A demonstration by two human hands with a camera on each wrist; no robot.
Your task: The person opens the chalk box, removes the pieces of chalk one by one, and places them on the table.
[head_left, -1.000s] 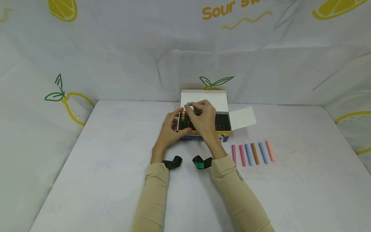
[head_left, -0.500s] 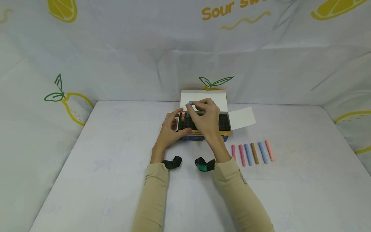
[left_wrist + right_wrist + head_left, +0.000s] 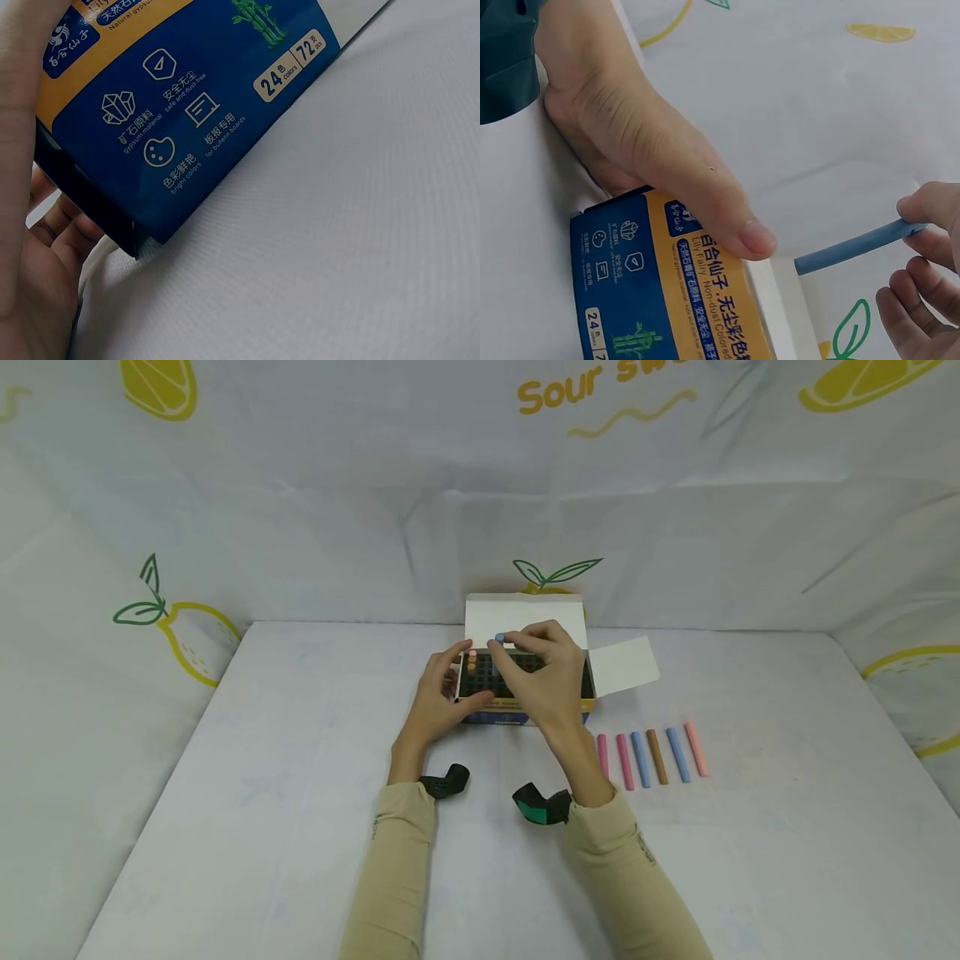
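Note:
In the head view a blue and yellow chalk box (image 3: 498, 718) stands with its lid raised, showing a black insert full of holes. My left hand (image 3: 441, 692) grips its left end, with the thumb across the front top edge. Over the box, my right hand (image 3: 551, 681) pinches a blue chalk stick (image 3: 855, 246) by one end between thumb and fingertips. That stick slants above the box top in the right wrist view, its lower end free. A few orange and pink chalk sticks (image 3: 472, 661) fill holes at the insert's left end. My right hand hides part of the insert.
Several loose sticks lie in a row right of the box, among them a pink chalk (image 3: 625, 762), a brown chalk (image 3: 657, 757) and a salmon chalk (image 3: 696, 749). A white side flap (image 3: 624, 667) sticks out rightward. Behind the table (image 3: 300, 735) hangs a white printed cloth (image 3: 337, 510).
My right hand has shifted a little to the right and slightly nearer, carrying the blue chalk stick with it. My left hand keeps its grip on the chalk box.

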